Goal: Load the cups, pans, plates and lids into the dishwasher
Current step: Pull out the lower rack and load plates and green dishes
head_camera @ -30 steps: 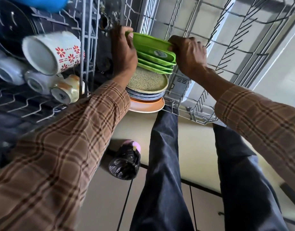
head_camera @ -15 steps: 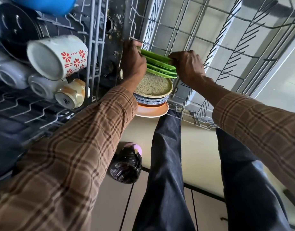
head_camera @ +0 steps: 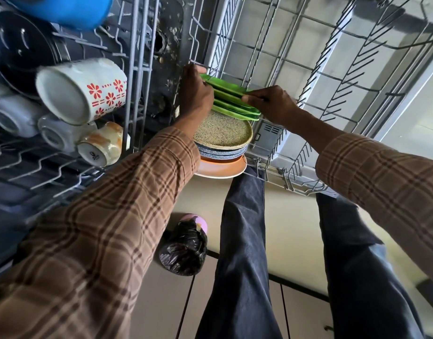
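Several green lids (head_camera: 231,100) stand on edge in the lower rack (head_camera: 315,77), in front of a speckled plate (head_camera: 222,133), blue plates (head_camera: 220,154) and an orange plate (head_camera: 221,168). My left hand (head_camera: 194,95) grips the left ends of the lids. My right hand (head_camera: 271,104) pinches the right edge of the top lid. In the upper rack (head_camera: 22,165) lie a floral mug (head_camera: 86,90), white cups (head_camera: 9,113), a brown-glazed cup (head_camera: 101,146) and a black pan (head_camera: 20,50).
A blue bowl (head_camera: 68,8) sits at the top left of the upper rack. On the floor stands a bin with a black bag (head_camera: 184,248). My legs (head_camera: 242,253) stand before the rack. The right half of the lower rack holds only bare tines.
Both hands have tipped the green lids from a flatter angle onto their edges, lower into the rack. The view has shifted slightly right and down.
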`<action>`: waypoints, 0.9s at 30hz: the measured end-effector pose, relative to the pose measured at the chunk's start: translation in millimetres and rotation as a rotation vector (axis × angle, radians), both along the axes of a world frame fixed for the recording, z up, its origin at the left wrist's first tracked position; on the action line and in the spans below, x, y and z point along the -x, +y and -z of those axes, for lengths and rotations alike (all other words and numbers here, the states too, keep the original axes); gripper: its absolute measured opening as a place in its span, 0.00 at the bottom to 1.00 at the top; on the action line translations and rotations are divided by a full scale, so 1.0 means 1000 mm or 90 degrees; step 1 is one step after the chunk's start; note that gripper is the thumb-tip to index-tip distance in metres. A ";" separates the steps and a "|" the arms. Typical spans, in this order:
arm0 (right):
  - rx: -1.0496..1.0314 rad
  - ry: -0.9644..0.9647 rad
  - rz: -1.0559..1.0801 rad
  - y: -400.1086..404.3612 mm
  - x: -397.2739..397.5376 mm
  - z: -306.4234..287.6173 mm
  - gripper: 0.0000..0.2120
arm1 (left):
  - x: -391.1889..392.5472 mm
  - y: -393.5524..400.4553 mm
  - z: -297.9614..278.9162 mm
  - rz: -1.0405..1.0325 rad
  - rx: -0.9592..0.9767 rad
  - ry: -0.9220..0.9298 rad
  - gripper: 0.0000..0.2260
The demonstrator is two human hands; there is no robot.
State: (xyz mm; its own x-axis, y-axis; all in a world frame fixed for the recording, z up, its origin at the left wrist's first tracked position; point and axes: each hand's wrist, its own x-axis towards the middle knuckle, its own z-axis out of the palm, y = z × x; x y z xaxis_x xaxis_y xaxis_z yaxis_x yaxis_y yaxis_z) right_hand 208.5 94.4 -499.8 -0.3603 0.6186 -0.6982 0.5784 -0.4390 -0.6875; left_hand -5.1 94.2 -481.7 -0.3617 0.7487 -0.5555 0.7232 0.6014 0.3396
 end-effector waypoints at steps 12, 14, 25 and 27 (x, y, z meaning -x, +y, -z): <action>0.211 -0.019 0.338 -0.002 0.011 0.006 0.31 | -0.004 0.003 0.001 0.029 0.011 0.006 0.17; 0.235 -0.006 0.349 0.002 0.010 0.006 0.32 | -0.005 0.003 -0.001 0.037 0.012 0.008 0.17; 0.142 -0.028 0.253 -0.014 0.006 0.003 0.17 | -0.007 -0.004 0.001 0.051 -0.007 0.022 0.14; 0.142 -0.009 0.267 -0.014 0.002 0.003 0.15 | -0.007 -0.005 0.001 0.051 -0.006 0.020 0.14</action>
State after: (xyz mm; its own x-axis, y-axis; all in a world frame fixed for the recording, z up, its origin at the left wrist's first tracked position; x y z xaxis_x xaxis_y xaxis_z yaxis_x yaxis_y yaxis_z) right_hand 206.7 79.9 -503.2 -0.1008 0.5427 -0.8339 0.3277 -0.7733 -0.5429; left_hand 1.9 89.5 -482.8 -0.3179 0.7813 -0.5371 0.7791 0.5381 0.3216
